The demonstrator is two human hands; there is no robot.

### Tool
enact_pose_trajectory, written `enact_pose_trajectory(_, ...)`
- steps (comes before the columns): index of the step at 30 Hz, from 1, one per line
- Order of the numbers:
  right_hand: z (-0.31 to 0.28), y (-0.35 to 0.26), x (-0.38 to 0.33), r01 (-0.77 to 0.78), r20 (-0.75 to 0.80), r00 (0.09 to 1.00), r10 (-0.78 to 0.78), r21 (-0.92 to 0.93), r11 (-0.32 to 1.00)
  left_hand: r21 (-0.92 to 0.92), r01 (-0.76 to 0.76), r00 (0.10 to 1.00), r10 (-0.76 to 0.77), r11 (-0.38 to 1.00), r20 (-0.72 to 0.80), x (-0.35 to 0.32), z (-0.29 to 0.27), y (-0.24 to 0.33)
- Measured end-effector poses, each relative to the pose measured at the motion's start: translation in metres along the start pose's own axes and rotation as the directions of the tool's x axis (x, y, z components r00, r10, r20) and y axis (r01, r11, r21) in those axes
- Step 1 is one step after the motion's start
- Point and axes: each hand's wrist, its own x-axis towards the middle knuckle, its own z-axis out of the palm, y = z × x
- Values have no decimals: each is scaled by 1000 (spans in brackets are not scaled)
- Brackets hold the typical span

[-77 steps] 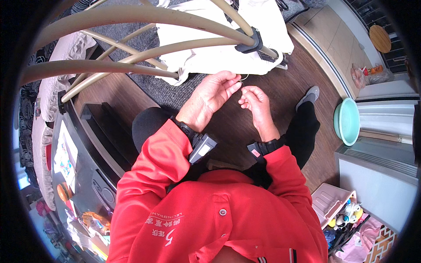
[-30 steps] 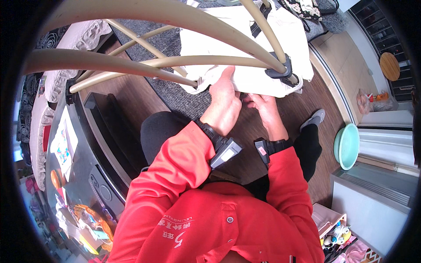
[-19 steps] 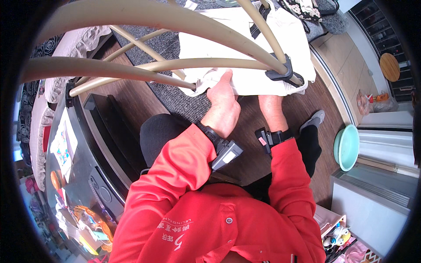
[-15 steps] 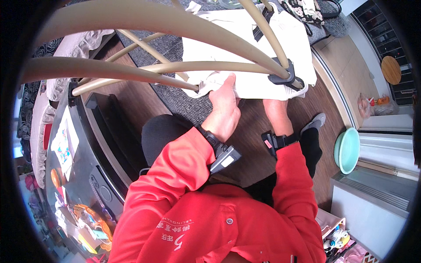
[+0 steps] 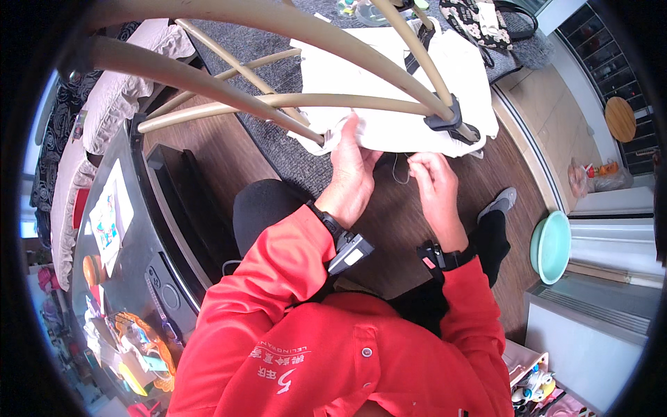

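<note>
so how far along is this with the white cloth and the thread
Looks mid-way at best. Already done: the white cloth hangs draped over the tan rack. In hand: the left hand pinches the cloth's lower edge while the right hand holds a thin thread near it. Left: no finished seam or knot is visible.

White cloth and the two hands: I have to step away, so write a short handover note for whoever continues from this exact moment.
Left hand: fingers on the edge of the white cloth, gripping a fold of it just below the tan frame bar.
Right hand: fingertips pinched shut on a thin dark thread that loops toward the cloth; no needle can be made out.
The cloth hangs over the tan frame, above the wooden floor and grey rug.
Done: cloth is on the frame, thread is in hand.
Left: the work at the cloth's edge looks unfinished; how far along cannot be told.
</note>
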Motion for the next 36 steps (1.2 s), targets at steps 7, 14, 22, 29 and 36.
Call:
enact_pose_trajectory(7,8,-26,21,-293,109,955,274,465,835,-73,-35,998,31,997,-50,-3,-3,2)
enact_pose_trajectory(14,-7,6,53,-62,-107,993,54,-66,996,-94,-59,984,42,994,-173,6,-7,6)
enact_pose_trajectory(22,-12,17,51,-70,-40,997,66,-105,992,-296,-117,976,55,948,-210,19,-12,14)
enact_pose_trajectory(29,-10,9,50,-106,-24,994,104,-106,989,-360,195,981,-181,913,71,7,-4,4)
enact_pose_trajectory(36,1,1,48,22,84,996,-13,-101,995,-338,142,990,-133,930,52,13,9,-2)
